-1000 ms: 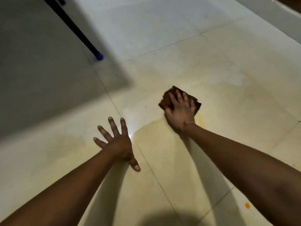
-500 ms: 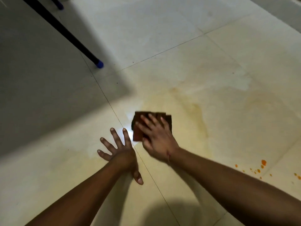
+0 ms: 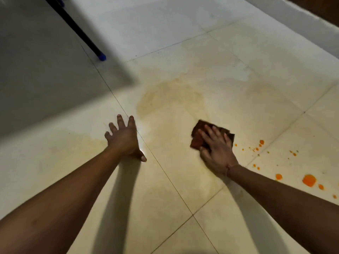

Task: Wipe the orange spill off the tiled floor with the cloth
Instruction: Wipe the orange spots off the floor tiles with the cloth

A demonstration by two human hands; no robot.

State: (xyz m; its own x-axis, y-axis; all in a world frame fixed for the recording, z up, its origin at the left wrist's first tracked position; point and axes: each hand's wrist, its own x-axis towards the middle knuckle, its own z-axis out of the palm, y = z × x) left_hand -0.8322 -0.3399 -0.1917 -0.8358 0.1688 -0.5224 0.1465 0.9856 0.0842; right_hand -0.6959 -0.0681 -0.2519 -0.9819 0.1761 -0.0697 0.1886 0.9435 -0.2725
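My right hand (image 3: 216,151) presses flat on a folded dark red-brown cloth (image 3: 197,136) on the pale tiled floor (image 3: 183,189). Bright orange drops (image 3: 260,143) lie just right of the cloth, and bigger orange blobs (image 3: 309,180) sit further right, near my right forearm. A faint yellowish smear (image 3: 165,96) spreads over the tile beyond the cloth. My left hand (image 3: 122,136) rests on the floor with fingers spread, holding nothing, well left of the cloth.
A black slanted leg with a blue tip (image 3: 101,57) touches the floor at the upper left. A dark shadow covers the left floor. A white skirting edge (image 3: 293,24) runs along the upper right.
My right hand slid the cloth to the right, away from my left hand and towards the orange drops. The view shifted, so more orange blobs show at the right. My left hand stayed planted.
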